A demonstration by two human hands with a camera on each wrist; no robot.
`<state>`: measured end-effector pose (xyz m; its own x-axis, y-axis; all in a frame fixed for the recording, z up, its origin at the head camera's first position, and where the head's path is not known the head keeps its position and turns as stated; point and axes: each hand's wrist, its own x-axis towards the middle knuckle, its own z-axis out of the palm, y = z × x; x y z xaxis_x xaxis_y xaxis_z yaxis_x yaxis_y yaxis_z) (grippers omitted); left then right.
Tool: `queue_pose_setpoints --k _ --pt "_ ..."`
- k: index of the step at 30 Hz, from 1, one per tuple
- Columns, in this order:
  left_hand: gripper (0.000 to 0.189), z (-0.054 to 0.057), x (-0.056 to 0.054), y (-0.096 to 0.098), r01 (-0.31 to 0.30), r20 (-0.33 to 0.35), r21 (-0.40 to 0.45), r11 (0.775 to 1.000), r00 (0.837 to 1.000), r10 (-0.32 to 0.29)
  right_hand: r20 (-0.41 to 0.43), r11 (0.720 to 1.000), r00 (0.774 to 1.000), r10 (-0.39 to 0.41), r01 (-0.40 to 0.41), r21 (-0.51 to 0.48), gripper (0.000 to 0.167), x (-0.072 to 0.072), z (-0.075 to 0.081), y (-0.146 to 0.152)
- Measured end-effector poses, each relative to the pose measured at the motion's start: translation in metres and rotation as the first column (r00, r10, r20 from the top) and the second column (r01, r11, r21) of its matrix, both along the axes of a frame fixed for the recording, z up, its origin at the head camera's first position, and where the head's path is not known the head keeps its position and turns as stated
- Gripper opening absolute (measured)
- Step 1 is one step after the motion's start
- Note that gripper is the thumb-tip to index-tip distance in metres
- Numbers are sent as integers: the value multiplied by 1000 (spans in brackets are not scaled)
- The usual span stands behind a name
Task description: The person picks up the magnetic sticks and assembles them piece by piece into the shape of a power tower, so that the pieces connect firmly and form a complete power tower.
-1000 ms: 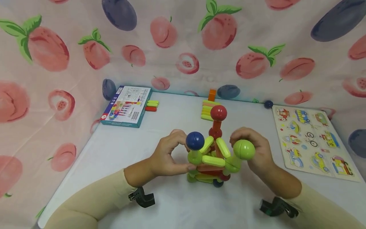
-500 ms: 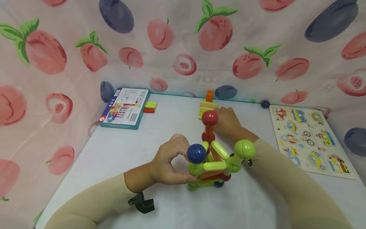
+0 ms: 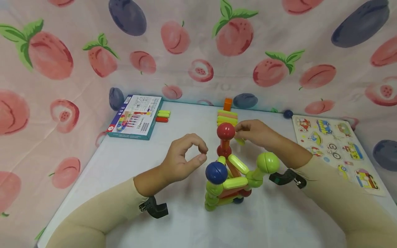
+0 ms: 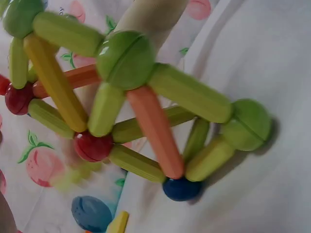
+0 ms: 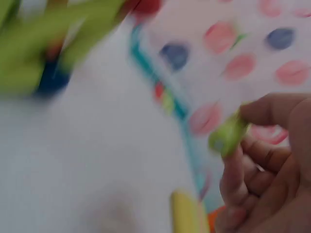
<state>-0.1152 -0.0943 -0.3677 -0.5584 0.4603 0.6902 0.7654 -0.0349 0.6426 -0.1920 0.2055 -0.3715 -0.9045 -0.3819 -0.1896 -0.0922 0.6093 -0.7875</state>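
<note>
A frame of magnetic rods and balls (image 3: 235, 182), mostly green with red and orange parts, stands on the white table. A blue ball (image 3: 216, 173), a red ball (image 3: 226, 131) and a green ball (image 3: 268, 162) top its corners. My left hand (image 3: 183, 158) hovers just left of it, thumb and index finger bent toward each other with nothing between them. Behind the frame, my right hand (image 3: 258, 133) pinches a short green magnetic rod (image 5: 228, 136) between thumb and fingers; one end of the rod shows in the right wrist view. In the left wrist view the frame's rods (image 4: 189, 92) loom large.
Spare yellow-green and orange rods (image 3: 227, 116) lie in a row at the back, by an orange block (image 3: 227, 104). A box (image 3: 136, 117) with several rods (image 3: 163, 114) beside it sits back left. A picture puzzle board (image 3: 338, 151) and a dark blue ball (image 3: 288, 113) are right.
My right hand has reached back to the spare rods, picked up a green one and come partway toward the frame. My left hand has let go of the frame and lifted; the frame has turned slightly.
</note>
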Motion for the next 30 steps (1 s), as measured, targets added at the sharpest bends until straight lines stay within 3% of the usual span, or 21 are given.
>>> queue_pose_setpoints --k 1,2,4,6,8,10,15,18,24,28,30 --pt "25 3 -1 1 -5 49 -33 999 999 6 44 990 999 31 -24 -136 24 7 12 4" --pt "26 6 -2 3 -4 90 -66 998 996 10 80 961 994 79 -55 -270 21 14 23 7" --pt "33 11 -4 7 16 141 -119 993 990 1 92 863 973 210 -140 -486 16 28 41 12" --pt "38 14 -6 12 32 164 -154 988 986 -6 45 752 939 341 -243 -613 20 42 54 16" --pt "38 16 -7 16 40 165 -165 985 986 -13 0 688 911 413 -313 -655 27 52 62 16" --pt "35 17 -8 19 40 158 -162 986 987 -14 -16 684 900 436 -342 -644 28 60 66 15" --pt "31 19 -9 22 73 168 -124 990 984 -51 20 728 899 438 -342 -594 27 67 69 12" --pt "29 20 -10 25 98 181 -113 989 981 -77 11 734 898 440 -352 -581 25 69 70 12" --pt "28 22 -10 29 102 221 -134 986 973 -70 -24 745 897 442 -381 -548 25 70 71 10" --pt "29 22 -10 31 115 254 -146 983 964 -75 -43 738 901 432 -381 -556 28 73 68 11" --pt "30 22 -11 31 116 258 -149 982 963 -74 -63 714 900 431 -383 -586 32 73 63 12"
